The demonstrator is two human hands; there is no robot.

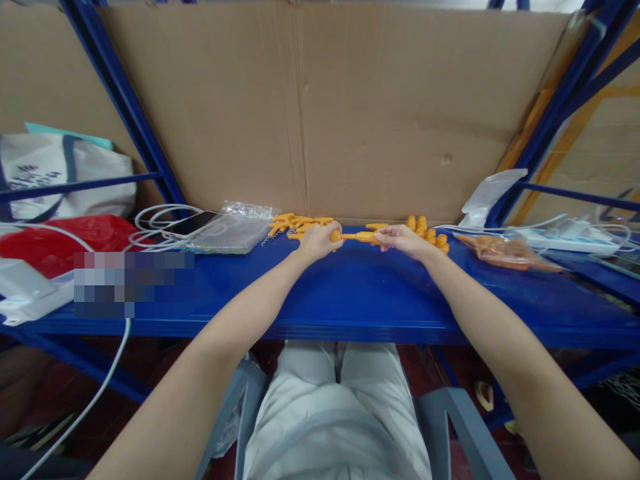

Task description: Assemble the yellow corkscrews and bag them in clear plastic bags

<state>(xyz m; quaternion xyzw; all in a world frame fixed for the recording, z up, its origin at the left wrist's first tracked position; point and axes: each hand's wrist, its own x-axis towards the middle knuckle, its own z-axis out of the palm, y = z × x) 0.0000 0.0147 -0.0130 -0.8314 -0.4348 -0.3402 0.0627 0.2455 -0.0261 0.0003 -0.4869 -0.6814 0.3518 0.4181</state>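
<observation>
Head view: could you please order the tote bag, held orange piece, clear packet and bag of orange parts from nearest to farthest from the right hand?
1. Orange piece, in the right hand.
2. Bag of orange parts, to its right.
3. Clear packet, left.
4. Tote bag, far left.

there is room to pass over the counter (360, 293) between the forearms (245, 307); farther back, the orange piece (366, 236) spanning left hand (318, 243) and right hand (401, 240) bars the way, then the cardboard sheet (380, 107).
</observation>
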